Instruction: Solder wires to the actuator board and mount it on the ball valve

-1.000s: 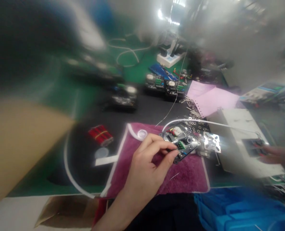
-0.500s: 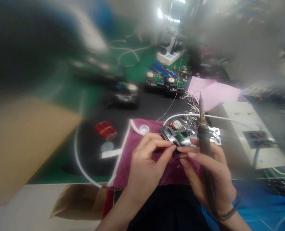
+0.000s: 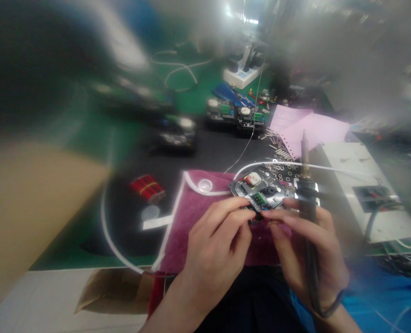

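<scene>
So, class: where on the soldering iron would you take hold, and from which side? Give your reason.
Grip the soldering iron by its dark handle, coming from the near end, as the right hand does. The bare metal shaft and tip point away from the person, so that end is probably best avoided.

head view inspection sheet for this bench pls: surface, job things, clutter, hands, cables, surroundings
surface: maroon towel on a black mat, green mat behind
job's things: circuit board on the towel; soldering iron, tip pointing up and away
clutter: red bundle, pink papers, small metal parts, more boards
hands: left hand fingers pinch at the board's near edge; right hand grips the iron, fingertips meeting the left's
cables: white tube curving round the mat; thin wire running to the back
surroundings: cardboard box left, white unit right, power strip far; edges blurred
</scene>
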`<state>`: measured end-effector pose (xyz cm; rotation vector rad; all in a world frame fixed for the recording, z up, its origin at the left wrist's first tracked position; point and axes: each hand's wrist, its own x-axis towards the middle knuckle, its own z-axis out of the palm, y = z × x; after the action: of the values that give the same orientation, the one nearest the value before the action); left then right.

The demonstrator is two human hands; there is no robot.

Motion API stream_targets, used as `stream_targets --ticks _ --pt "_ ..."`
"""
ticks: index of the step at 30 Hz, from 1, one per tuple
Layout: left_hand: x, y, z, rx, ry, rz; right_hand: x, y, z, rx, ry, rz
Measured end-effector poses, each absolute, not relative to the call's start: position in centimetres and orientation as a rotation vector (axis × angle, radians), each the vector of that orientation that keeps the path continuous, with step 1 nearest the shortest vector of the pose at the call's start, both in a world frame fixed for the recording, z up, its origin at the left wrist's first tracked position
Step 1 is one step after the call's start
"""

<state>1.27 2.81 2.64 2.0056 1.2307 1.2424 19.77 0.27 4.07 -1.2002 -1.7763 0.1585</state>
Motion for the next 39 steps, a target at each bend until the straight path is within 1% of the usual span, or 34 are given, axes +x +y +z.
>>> stream_targets --ticks 5,10,16,20,29,34,39 --pt "1.0 4.0 2.3 2.043 1.125 1.231 20.0 0.0 3.3 -1.22 -1.693 0.17" --pt "1.3 4.9 2.9 1.952 1.24 1.217 20.5 -0.5 2.8 -1.229 -1.65 0.202" --pt "1.6 5.0 3.7 1.775 1.303 1.212 20.4 -0.3 3.4 -1.215 -1.639 0.184" --pt "1.4 5.1 3.7 1.84 1.259 1.206 20.0 0.2 4.0 -1.225 -1.642 0.164" --pt "0.3 4.8 3.3 2.157 1.126 1.04 19.8 0.8 4.2 -1.2 -1.728 0.148" --pt "0.3 4.5 3.3 2.146 1.128 1.089 19.4 0.8 4.4 -1.184 -1.752 0.144" --pt "0.5 4.9 3.8 2.067 1.232 1.091 18.9 0.8 4.7 -1.19 -1.745 0.142"
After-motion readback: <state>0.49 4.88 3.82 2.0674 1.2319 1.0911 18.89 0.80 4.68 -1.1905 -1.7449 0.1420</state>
